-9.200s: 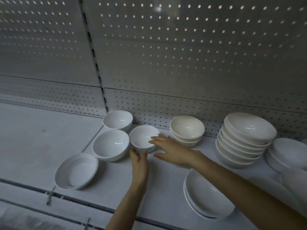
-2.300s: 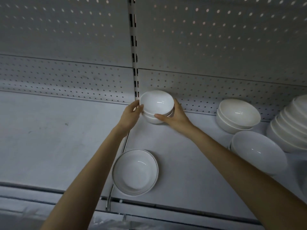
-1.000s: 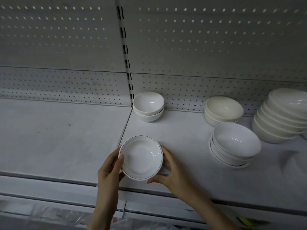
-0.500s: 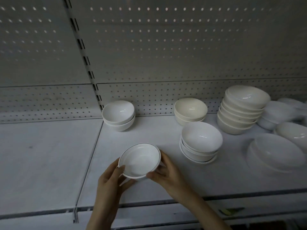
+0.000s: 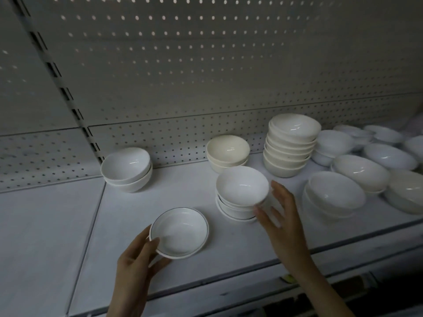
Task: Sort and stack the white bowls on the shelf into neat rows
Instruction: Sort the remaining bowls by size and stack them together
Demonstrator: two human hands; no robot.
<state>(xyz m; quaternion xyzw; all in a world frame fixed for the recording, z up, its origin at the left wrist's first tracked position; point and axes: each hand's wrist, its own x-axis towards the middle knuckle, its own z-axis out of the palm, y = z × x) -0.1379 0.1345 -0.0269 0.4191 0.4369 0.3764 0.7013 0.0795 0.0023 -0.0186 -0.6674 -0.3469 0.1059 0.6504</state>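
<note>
My left hand (image 5: 135,259) grips the near-left rim of a shallow white bowl with a thin dark rim line (image 5: 179,232), held just above the shelf (image 5: 68,225) near its front edge. My right hand (image 5: 281,216) is spread open beside a short stack of white bowls (image 5: 241,193) at the shelf's middle, its fingers close to the stack's right side; contact is unclear. A pair of stacked small bowls (image 5: 127,169) stands at the back left, by the pegboard.
Cream bowls (image 5: 227,152) and a tall stack of several bowls (image 5: 290,145) line the back wall. More white bowls (image 5: 334,195) crowd the right end (image 5: 389,156). A slotted upright (image 5: 68,94) divides the pegboard wall. The shelf's front lip (image 5: 229,284) is close to my wrists.
My right hand has let go of the dark-rimmed bowl and moved right to the middle stack. My left hand alone holds the bowl now. The view has swung to the right.
</note>
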